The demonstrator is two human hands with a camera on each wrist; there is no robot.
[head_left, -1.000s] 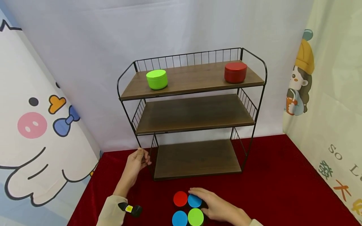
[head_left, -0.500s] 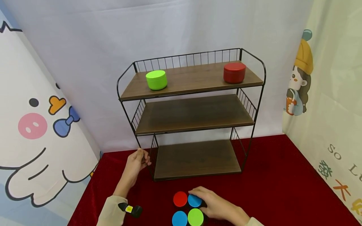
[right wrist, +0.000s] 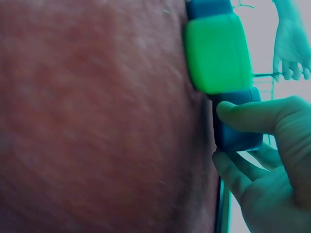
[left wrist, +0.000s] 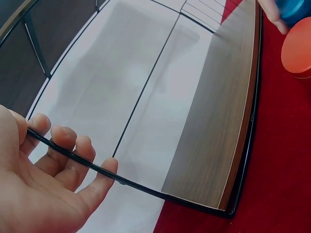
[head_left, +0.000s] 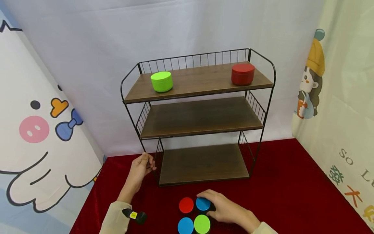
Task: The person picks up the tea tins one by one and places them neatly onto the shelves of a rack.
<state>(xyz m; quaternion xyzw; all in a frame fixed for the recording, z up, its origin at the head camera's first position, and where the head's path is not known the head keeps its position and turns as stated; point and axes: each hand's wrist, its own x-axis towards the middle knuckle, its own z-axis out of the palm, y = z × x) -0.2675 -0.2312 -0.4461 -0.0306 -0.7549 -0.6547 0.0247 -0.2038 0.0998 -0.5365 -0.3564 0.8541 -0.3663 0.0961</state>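
Observation:
My left hand (head_left: 139,169) grips the black metal upright on the left side of a three-tier shelf rack (head_left: 204,180). In the left wrist view its fingers curl round the thin black rod (left wrist: 141,188). My right hand (head_left: 224,208) holds a small round blue tin (head_left: 203,204) at the far right of a cluster on the cloth, thumb on the near side and fingers on the far side. Beside that tin stand a red tin (head_left: 186,205), a light green tin (head_left: 202,224) and a second blue tin (head_left: 185,226).
On the rack's top board (head_left: 201,78) sit a bright green tin (head_left: 162,82) at left and a dark red tin (head_left: 243,74) at right. A dark red cloth (head_left: 292,195) covers the table. Printed curtains hang on both sides.
My right hand has shifted slightly forward and right, and the blue tin in it has come a little apart from the red and green tins. The left hand stays on the rack.

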